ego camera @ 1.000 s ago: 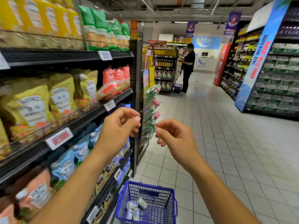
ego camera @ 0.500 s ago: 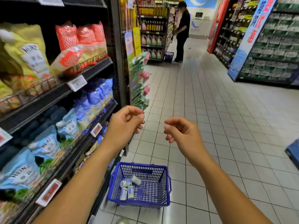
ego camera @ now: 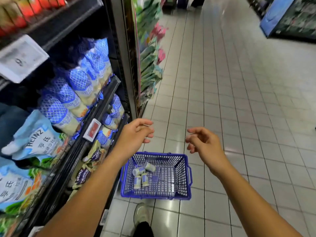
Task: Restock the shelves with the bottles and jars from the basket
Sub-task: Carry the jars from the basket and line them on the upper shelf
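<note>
A blue plastic basket [ego camera: 183, 177] stands on the tiled floor below my hands. Several small pale jars with blue labels [ego camera: 141, 175] lie in its left half. My left hand [ego camera: 135, 135] hovers above the basket's far left corner with its fingers loosely curled and holding nothing. My right hand [ego camera: 203, 142] hovers to the right of it, fingers relaxed and spread, also empty. The black shelves [ego camera: 95, 106] on my left carry blue-patterned pouches [ego camera: 77, 86] and light blue Heinz pouches [ego camera: 37, 137].
A white price tag [ego camera: 18, 59] and a red one [ego camera: 92, 130] stick out from the shelf edges. Hanging green and pink packets [ego camera: 150, 53] line the shelf end. My shoe [ego camera: 142, 214] stands just behind the basket. Another shelf unit [ego camera: 290, 17] is far right across the aisle.
My view has tilted down from the aisle toward the floor and basket. Both hands have lowered and their fingers have loosened and spread apart.
</note>
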### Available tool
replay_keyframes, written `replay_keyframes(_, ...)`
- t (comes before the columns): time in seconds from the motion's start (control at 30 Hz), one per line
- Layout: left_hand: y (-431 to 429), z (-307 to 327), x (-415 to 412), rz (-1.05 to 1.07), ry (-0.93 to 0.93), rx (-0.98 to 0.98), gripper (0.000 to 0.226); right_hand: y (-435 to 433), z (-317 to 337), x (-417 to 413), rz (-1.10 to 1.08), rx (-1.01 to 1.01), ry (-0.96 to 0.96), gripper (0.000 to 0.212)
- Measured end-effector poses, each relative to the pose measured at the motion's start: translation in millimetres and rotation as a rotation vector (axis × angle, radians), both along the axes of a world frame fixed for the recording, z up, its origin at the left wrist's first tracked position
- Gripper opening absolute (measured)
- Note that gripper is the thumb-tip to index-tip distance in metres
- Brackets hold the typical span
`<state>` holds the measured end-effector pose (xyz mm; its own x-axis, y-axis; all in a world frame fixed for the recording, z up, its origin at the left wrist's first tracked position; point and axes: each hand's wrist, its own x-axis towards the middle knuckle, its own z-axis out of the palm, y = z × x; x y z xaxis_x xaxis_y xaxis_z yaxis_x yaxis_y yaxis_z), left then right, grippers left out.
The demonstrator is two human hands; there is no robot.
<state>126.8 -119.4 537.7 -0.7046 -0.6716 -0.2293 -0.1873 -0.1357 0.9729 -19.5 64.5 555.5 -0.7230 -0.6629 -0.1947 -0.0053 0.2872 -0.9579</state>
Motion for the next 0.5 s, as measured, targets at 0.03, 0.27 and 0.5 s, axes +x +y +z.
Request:
replay_keyframes(0.03,-6.8,-15.7,-3.7,-0.003,-0.028,0.016,0.013,-8.2,-15.0,-2.7,-0.001,0.019,-0.026,0.012)
replay_keyframes(0.27,-24.8,-155.1,-24.1,0.078,-0.209,0.196,0.017,-45.8,-158.7,-23.8,0.018,0.196,-0.195,0.008)
replay_keyframes(0.5,-16.6,-337.2,-19.6,0.206,-0.442,0.364,0.012,-55.0,-343.1,-29.7,0.078,0.389,-0.297,0.009)
